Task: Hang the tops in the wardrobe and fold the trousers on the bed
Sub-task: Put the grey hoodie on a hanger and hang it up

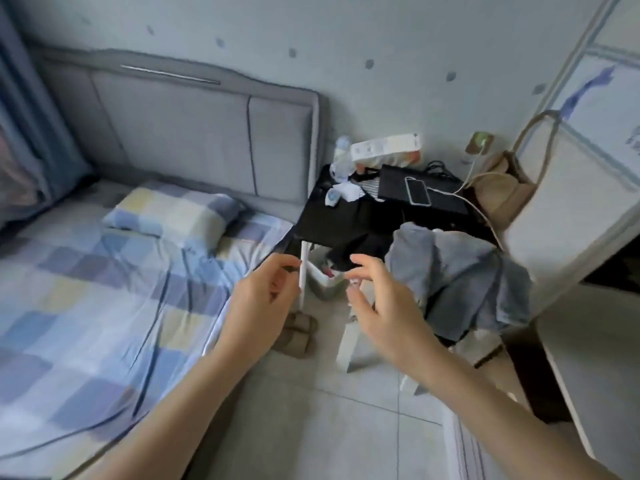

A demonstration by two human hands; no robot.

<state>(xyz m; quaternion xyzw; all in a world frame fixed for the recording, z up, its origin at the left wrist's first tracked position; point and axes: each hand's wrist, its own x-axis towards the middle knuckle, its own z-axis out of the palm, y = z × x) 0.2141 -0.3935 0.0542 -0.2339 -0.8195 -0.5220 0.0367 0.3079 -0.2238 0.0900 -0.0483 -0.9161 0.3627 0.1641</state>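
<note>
Both hands are held apart over the tiled floor (311, 427), fingers loosely spread, nothing gripped. The left hand (259, 299) is raised just beside the bed (86, 306), where a checked sheet and pillow (173, 211) lie. Just beyond the right hand (377, 303), grey clothes (457, 271) are heaped beside a cluttered black table (332, 220). Further right stands the wardrobe (571, 220).
</note>
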